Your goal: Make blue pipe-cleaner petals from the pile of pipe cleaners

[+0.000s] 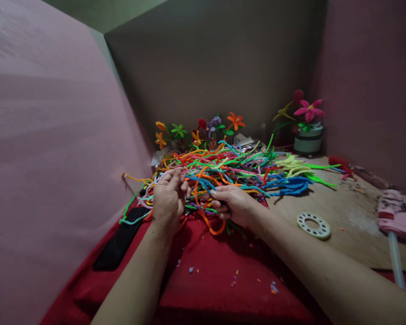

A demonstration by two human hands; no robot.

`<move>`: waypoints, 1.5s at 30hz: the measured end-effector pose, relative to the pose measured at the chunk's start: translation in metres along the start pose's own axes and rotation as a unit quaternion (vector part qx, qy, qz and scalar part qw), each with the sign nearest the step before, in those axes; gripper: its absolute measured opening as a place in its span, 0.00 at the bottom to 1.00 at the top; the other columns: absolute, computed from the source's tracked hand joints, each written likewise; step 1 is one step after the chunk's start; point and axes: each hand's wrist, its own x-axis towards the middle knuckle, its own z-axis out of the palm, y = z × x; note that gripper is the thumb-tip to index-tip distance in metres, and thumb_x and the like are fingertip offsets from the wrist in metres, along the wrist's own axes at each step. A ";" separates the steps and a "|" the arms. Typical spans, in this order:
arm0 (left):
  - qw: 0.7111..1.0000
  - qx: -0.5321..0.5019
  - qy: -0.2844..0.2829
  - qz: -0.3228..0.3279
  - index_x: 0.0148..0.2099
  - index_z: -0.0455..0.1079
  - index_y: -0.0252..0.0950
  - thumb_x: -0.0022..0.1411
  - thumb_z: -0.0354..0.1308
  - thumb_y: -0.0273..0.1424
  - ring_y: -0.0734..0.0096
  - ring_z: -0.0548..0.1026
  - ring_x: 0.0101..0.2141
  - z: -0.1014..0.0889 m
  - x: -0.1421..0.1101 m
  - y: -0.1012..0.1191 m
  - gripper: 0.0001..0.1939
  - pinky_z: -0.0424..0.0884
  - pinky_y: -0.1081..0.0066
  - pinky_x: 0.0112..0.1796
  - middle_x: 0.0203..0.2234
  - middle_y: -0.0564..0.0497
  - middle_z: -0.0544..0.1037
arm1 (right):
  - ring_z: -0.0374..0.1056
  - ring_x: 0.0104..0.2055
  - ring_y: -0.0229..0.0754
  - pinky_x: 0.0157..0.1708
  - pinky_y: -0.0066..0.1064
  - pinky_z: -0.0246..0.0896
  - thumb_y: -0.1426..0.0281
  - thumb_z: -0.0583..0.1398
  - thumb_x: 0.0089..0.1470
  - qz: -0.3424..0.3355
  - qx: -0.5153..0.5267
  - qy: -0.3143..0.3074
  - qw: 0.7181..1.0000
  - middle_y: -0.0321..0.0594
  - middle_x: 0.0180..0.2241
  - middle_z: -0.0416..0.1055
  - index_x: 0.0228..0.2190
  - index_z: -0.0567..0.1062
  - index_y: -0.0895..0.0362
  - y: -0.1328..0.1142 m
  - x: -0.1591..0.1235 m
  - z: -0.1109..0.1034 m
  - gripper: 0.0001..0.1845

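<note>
A big tangled heap of coloured pipe cleaners (223, 169) lies across a red cloth (223, 280) and a wooden board. My left hand (168, 198) is at the heap's near left edge, fingers curled and pinched among the strands. My right hand (232, 203) rests at the near middle of the heap, fingers closed around orange and other strands. An orange pipe cleaner (209, 221) loops down between the two hands. Which single strand each hand grips is hidden by the tangle.
Finished pipe-cleaner flowers (203, 128) stand behind the heap. A pot with a pink flower (307, 122) sits at the back right. A white ring (313, 225) lies on the wooden board (345, 225). A pink glue gun (397, 216) is at the right edge. A black flat object (122, 239) lies left. Pink walls enclose both sides.
</note>
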 end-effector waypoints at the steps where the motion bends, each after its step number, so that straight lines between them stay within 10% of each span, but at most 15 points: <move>1: 1.000 -0.024 0.003 -0.009 0.35 0.67 0.33 0.49 0.62 0.31 0.85 0.57 0.12 -0.004 0.003 0.002 0.11 0.54 0.81 0.12 0.14 0.62 0.60 | 0.42 0.14 0.26 0.12 0.18 0.37 0.69 0.58 0.50 0.004 0.012 -0.008 1.000 0.28 0.15 0.55 0.28 0.70 0.62 -0.001 0.000 -0.001 0.08; 12: 0.935 0.090 -0.243 -0.243 0.39 0.71 0.32 0.51 0.62 0.33 0.83 0.65 0.17 0.006 -0.019 -0.002 0.13 0.58 0.81 0.18 0.17 0.55 0.68 | 0.43 0.09 0.28 0.07 0.19 0.40 0.71 0.47 0.53 0.099 0.066 -0.164 0.979 0.35 0.13 0.63 0.27 0.70 0.64 -0.002 -0.001 -0.006 0.15; 20: 0.972 0.175 -0.084 -0.134 0.31 0.69 0.32 0.47 0.63 0.33 0.83 0.61 0.14 0.004 -0.015 -0.007 0.10 0.55 0.80 0.16 0.14 0.58 0.65 | 0.59 0.15 0.32 0.12 0.24 0.56 0.63 0.53 0.53 0.020 0.020 -0.065 0.998 0.39 0.22 0.70 0.28 0.70 0.62 -0.005 -0.002 0.000 0.14; 28: 0.972 0.214 -0.003 -0.096 0.25 0.65 0.33 0.46 0.63 0.35 0.84 0.57 0.11 0.006 -0.016 -0.006 0.12 0.50 0.81 0.13 0.10 0.60 0.61 | 0.59 0.12 0.30 0.10 0.22 0.53 0.61 0.57 0.50 -0.058 -0.204 0.002 0.977 0.37 0.20 0.70 0.29 0.72 0.63 0.006 -0.001 0.008 0.15; 37: 0.990 -0.071 -0.064 -0.103 0.30 0.68 0.33 0.49 0.63 0.28 0.86 0.63 0.16 0.009 -0.018 -0.007 0.07 0.61 0.82 0.17 0.22 0.56 0.71 | 0.62 0.13 0.33 0.09 0.21 0.53 0.58 0.53 0.54 0.028 -0.055 -0.111 0.992 0.40 0.15 0.69 0.21 0.64 0.60 0.005 -0.002 0.000 0.19; 45: 0.991 -0.100 -0.039 -0.076 0.34 0.71 0.32 0.47 0.65 0.26 0.85 0.65 0.17 0.008 -0.016 -0.007 0.10 0.61 0.84 0.14 0.22 0.54 0.74 | 0.60 0.10 0.33 0.09 0.21 0.52 0.63 0.48 0.58 0.053 0.014 -0.205 0.977 0.41 0.16 0.71 0.20 0.61 0.59 0.008 0.002 -0.008 0.19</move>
